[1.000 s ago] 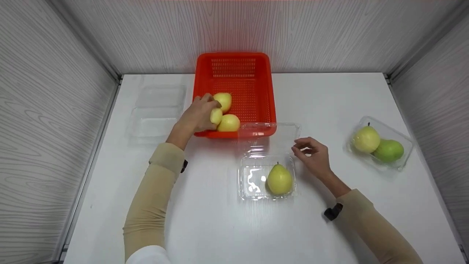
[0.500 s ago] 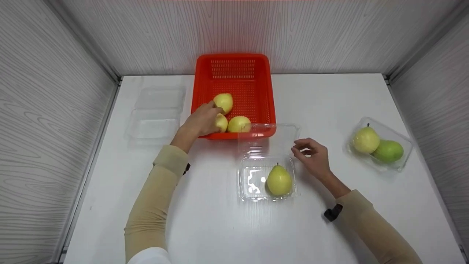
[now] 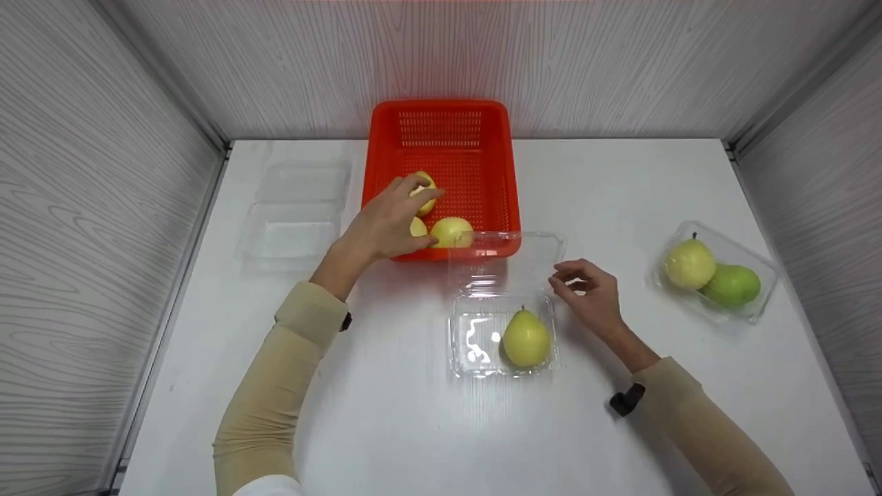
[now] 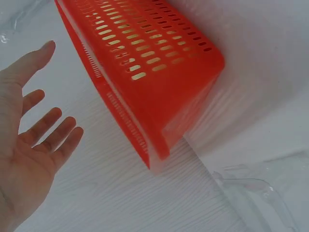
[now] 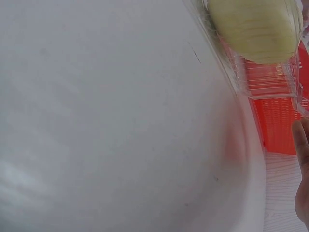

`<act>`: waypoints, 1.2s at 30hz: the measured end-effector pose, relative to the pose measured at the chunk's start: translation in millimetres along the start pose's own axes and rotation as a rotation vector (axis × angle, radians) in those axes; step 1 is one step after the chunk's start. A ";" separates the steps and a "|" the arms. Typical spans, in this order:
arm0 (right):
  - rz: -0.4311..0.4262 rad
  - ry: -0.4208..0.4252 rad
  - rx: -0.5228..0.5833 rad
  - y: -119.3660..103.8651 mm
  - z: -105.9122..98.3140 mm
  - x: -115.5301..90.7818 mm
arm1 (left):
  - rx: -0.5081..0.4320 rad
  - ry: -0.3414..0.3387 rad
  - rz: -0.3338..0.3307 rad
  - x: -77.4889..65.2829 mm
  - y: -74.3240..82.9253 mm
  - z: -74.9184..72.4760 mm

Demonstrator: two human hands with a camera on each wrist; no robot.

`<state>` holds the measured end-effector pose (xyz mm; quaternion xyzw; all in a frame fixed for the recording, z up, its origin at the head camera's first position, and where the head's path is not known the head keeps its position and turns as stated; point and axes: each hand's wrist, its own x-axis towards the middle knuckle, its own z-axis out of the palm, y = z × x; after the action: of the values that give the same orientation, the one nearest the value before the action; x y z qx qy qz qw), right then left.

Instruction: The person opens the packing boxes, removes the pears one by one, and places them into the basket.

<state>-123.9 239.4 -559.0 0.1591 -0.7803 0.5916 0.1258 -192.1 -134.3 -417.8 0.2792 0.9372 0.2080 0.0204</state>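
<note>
Three yellow pears [image 3: 453,231] lie in a red basket [image 3: 511,165], and a fourth pear [image 3: 526,339] in an open clear container [image 3: 474,353].

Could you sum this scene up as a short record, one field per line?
Red basket: three yellow pears visible
Middle container: clear, lid open, one yellow pear
Right container: one yellow pear, one green fruit
Left container: clear, open
Left hand: spread open over the basket's pears
Right hand: beside the middle lid, contact unclear
</note>
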 end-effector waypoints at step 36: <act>-0.041 0.005 -0.030 -0.3 -0.3 0.2 | 0.178 -0.332 0.547 -20.0 127.9 94.3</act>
<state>-123.9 239.6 -558.6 0.1718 -0.7853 0.5776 0.1421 -94.7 -12.4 -454.1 0.5513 0.8259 0.0746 0.0917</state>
